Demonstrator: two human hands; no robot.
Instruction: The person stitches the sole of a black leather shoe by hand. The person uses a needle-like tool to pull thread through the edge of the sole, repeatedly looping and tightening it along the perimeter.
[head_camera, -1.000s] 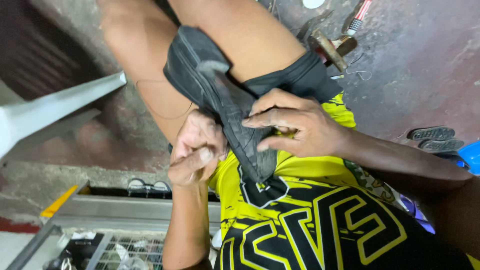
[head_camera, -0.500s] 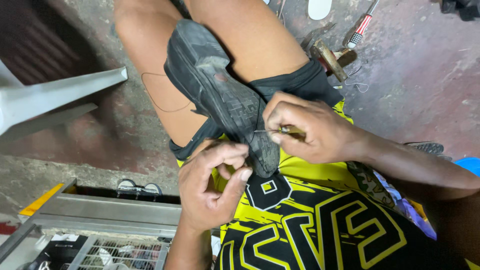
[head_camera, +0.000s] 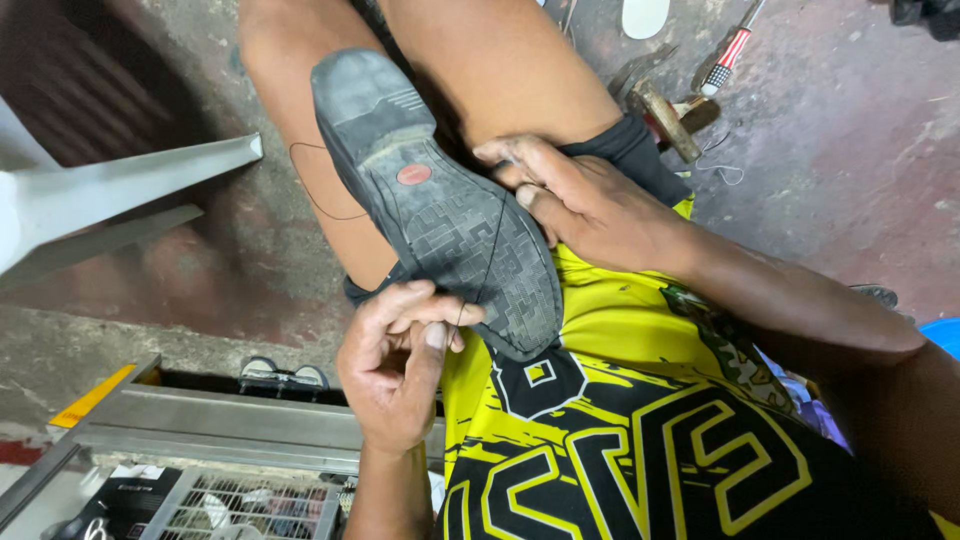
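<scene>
- Black shoe (head_camera: 440, 215) lies sole-up across the person's bare thighs, toe end toward the yellow-and-black jersey (head_camera: 620, 440).
- Left hand (head_camera: 395, 370) pinches a dark thread (head_camera: 487, 255) between thumb and fingers, just beside the sole's edge; thread runs up over the tread.
- Right hand (head_camera: 580, 200) curled against the shoe's far side; what its fingertips hold is hidden.
- Hammer (head_camera: 665, 118) on concrete floor (head_camera: 830, 150) behind.

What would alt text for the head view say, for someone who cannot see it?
A black shoe lies sole-up on the person's lap, steadied at its side by the right hand. The left hand pinches a dark thread running across the sole. A hammer lies on the concrete floor beyond.
</scene>
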